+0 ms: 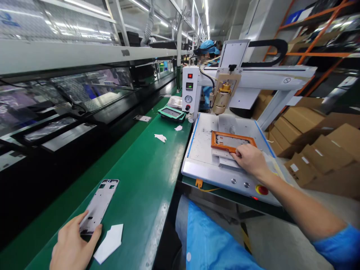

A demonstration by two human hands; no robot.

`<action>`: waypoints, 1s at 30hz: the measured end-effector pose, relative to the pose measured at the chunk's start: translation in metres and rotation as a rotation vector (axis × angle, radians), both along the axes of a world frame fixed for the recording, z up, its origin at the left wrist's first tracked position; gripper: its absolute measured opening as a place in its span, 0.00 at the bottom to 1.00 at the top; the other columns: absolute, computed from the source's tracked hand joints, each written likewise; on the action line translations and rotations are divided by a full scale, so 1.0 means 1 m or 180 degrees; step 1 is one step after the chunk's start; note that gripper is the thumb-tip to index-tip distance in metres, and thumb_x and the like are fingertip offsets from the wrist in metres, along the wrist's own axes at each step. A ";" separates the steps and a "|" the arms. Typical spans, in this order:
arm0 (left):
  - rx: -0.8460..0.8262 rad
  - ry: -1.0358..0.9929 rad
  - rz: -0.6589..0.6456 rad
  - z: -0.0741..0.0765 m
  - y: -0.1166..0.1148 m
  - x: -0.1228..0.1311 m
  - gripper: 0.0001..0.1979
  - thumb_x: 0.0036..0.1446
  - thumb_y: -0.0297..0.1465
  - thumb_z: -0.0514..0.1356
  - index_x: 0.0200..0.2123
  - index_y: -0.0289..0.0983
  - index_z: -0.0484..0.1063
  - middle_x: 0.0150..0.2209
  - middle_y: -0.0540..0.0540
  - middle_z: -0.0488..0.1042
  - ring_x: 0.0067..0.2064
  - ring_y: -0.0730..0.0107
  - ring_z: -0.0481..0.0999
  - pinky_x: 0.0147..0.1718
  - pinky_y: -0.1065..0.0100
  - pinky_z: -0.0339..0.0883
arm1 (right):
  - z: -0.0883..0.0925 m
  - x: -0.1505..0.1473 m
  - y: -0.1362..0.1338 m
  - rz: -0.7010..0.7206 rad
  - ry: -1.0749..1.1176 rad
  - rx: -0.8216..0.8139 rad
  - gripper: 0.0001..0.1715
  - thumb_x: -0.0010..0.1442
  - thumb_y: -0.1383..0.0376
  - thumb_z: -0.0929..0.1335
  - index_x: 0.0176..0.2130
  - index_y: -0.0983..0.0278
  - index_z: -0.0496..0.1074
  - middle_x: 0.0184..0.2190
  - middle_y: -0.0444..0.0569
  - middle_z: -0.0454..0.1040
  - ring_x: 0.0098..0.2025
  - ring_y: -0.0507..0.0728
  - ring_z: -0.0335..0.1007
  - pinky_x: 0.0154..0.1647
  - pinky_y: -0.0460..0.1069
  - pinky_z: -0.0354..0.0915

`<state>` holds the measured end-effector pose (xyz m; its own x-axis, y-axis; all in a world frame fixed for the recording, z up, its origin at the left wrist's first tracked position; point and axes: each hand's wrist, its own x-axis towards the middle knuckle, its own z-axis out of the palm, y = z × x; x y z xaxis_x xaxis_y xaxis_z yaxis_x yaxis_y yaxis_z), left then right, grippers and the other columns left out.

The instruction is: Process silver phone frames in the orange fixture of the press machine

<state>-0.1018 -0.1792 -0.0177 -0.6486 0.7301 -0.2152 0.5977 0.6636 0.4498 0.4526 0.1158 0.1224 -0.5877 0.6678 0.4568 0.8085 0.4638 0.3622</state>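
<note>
Thumb and fingers of my left hand [71,243] grip the lower end of a flat grey phone frame [99,206] over the green bench. A white piece of paper [110,243] lies close to that hand. On the bed of the benchtop machine [201,150], my right hand [251,159] is closed on the near edge of an orange rectangular fixture [214,141]. Another grey phone frame [232,141] sits inside this fixture. Above and behind it hangs the machine's brass-coloured head [222,99], apart from the fixture.
Farther along the green bench [146,161] lie paper scraps [160,138], a phone frame [142,118] and a green fixture [172,112]. A black conveyor line [112,112] runs along the left. Cardboard boxes [334,146] stand at right. A co-worker in a blue cap [207,45] is behind the machine.
</note>
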 end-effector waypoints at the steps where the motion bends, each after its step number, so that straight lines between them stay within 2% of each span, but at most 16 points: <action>1: -0.0012 -0.0012 0.0004 0.001 0.000 0.000 0.45 0.53 0.61 0.46 0.65 0.38 0.62 0.62 0.33 0.63 0.48 0.45 0.75 0.51 0.40 0.70 | 0.000 -0.001 0.002 -0.0004 -0.0030 0.0068 0.18 0.66 0.58 0.66 0.26 0.62 0.63 0.25 0.48 0.66 0.32 0.57 0.60 0.34 0.51 0.51; 4: -0.0035 0.0034 -0.0025 0.000 0.000 0.000 0.45 0.54 0.62 0.44 0.65 0.39 0.62 0.62 0.33 0.63 0.49 0.45 0.74 0.51 0.42 0.70 | 0.002 -0.002 0.006 0.0042 -0.0179 0.0179 0.16 0.64 0.60 0.67 0.26 0.62 0.63 0.26 0.48 0.66 0.34 0.58 0.60 0.36 0.52 0.52; 8: -0.0053 0.0065 -0.0041 -0.004 0.000 -0.001 0.45 0.54 0.61 0.45 0.66 0.40 0.60 0.63 0.34 0.62 0.47 0.47 0.75 0.50 0.42 0.70 | 0.008 -0.002 0.015 0.0084 -0.0171 0.0264 0.14 0.64 0.67 0.65 0.25 0.61 0.62 0.25 0.49 0.65 0.33 0.58 0.59 0.37 0.52 0.51; 12: 0.0035 0.0128 -0.0130 -0.009 -0.002 -0.002 0.42 0.56 0.60 0.45 0.65 0.39 0.61 0.63 0.35 0.63 0.53 0.44 0.74 0.55 0.42 0.67 | 0.019 0.000 0.031 0.0052 0.0177 0.0222 0.11 0.62 0.67 0.65 0.27 0.61 0.61 0.24 0.49 0.63 0.30 0.56 0.54 0.34 0.52 0.48; 15: 0.0067 0.0167 -0.0154 -0.013 -0.003 -0.003 0.40 0.57 0.59 0.45 0.64 0.40 0.61 0.63 0.34 0.63 0.56 0.43 0.72 0.56 0.41 0.66 | 0.030 0.000 0.038 0.0054 0.0029 0.0213 0.10 0.60 0.67 0.65 0.27 0.61 0.61 0.24 0.48 0.62 0.29 0.56 0.54 0.34 0.52 0.48; 20: 0.0223 0.0308 -0.0267 -0.013 -0.003 -0.001 0.38 0.60 0.57 0.43 0.64 0.39 0.60 0.63 0.35 0.63 0.62 0.44 0.67 0.57 0.40 0.65 | 0.050 -0.007 0.044 -0.0336 -0.0327 0.0513 0.08 0.59 0.67 0.64 0.27 0.62 0.63 0.25 0.50 0.64 0.30 0.59 0.58 0.35 0.52 0.52; 23: 0.0297 0.0326 -0.0296 -0.013 -0.003 0.001 0.36 0.61 0.55 0.44 0.64 0.40 0.59 0.63 0.36 0.63 0.64 0.45 0.65 0.58 0.40 0.64 | 0.063 -0.009 0.054 -0.0689 -0.0375 0.0428 0.07 0.59 0.65 0.66 0.29 0.62 0.64 0.25 0.50 0.66 0.31 0.59 0.60 0.33 0.52 0.51; 25: 0.0312 0.0343 -0.0320 -0.013 -0.004 0.000 0.36 0.61 0.55 0.44 0.64 0.40 0.59 0.63 0.36 0.64 0.65 0.45 0.64 0.58 0.40 0.64 | 0.070 -0.009 0.062 -0.0909 -0.0265 0.0342 0.08 0.61 0.64 0.66 0.30 0.62 0.65 0.28 0.51 0.69 0.31 0.59 0.60 0.32 0.52 0.50; 27: 0.0291 0.0362 -0.0321 -0.014 -0.004 -0.001 0.37 0.60 0.56 0.43 0.64 0.39 0.60 0.63 0.35 0.64 0.65 0.44 0.64 0.57 0.39 0.65 | 0.074 -0.007 0.070 -0.1124 0.0010 0.0374 0.08 0.65 0.64 0.63 0.32 0.62 0.65 0.36 0.53 0.72 0.32 0.58 0.62 0.31 0.51 0.50; 30: 0.0223 0.0316 -0.0292 -0.015 -0.004 -0.004 0.40 0.59 0.58 0.43 0.64 0.39 0.61 0.62 0.34 0.64 0.64 0.43 0.66 0.56 0.39 0.66 | 0.073 0.000 0.078 -0.1127 0.0323 0.0161 0.05 0.64 0.64 0.64 0.35 0.62 0.66 0.41 0.54 0.73 0.37 0.58 0.66 0.34 0.51 0.55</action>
<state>-0.1055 -0.1830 -0.0331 -0.5940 0.7982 -0.0998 0.6983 0.5732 0.4287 0.4522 0.1940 0.1953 -0.2742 0.7967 0.5385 0.9487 0.1323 0.2872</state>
